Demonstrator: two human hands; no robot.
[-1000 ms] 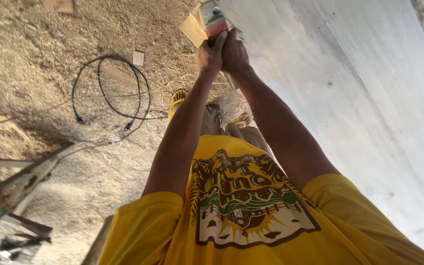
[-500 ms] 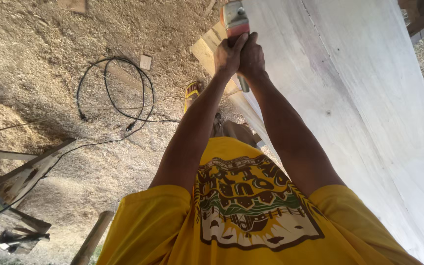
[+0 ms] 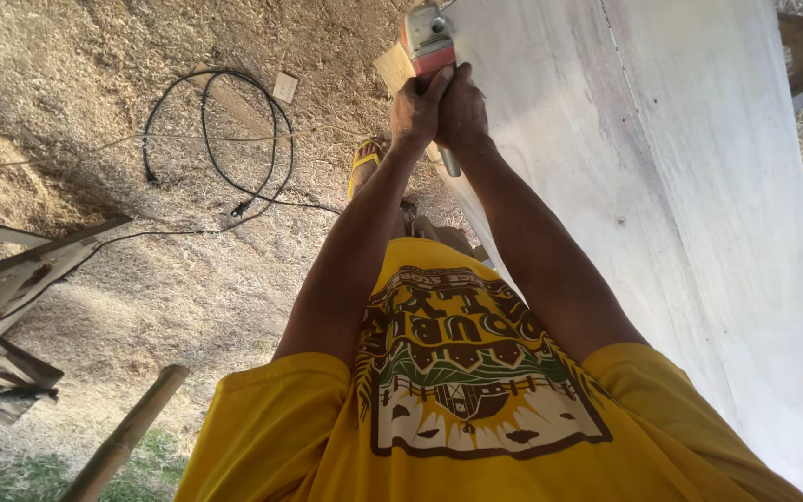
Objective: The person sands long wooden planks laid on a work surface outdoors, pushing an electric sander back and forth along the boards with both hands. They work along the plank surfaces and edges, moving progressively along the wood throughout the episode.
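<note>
Here, both hands are clasped together near the top centre of the frame, wrapped around the handle of a red and grey power tool (image 3: 427,39). The left hand (image 3: 417,110) sits on the left side of the grip, its fingers curled and pressed together around it; the right hand (image 3: 462,110) overlaps it from the right, fingers likewise closed tight on the same handle. A grey stub of the handle pokes out below the right hand.

The tool's body lies just above the fingers, toward the top edge of the frame, and its long axis runs roughly up and down the picture, in line with the 2 outstretched arms. It rests at the left edge of a large pale board (image 3: 662,204) that fills the right side. Neither hand is nearer; both meet on the grip.

Left of centre, a black cable (image 3: 217,139) loops over the sawdust-covered ground (image 3: 76,56). A sandalled foot (image 3: 364,163) shows below the hands, and a wooden pole (image 3: 127,435) lies at the lower left.
</note>
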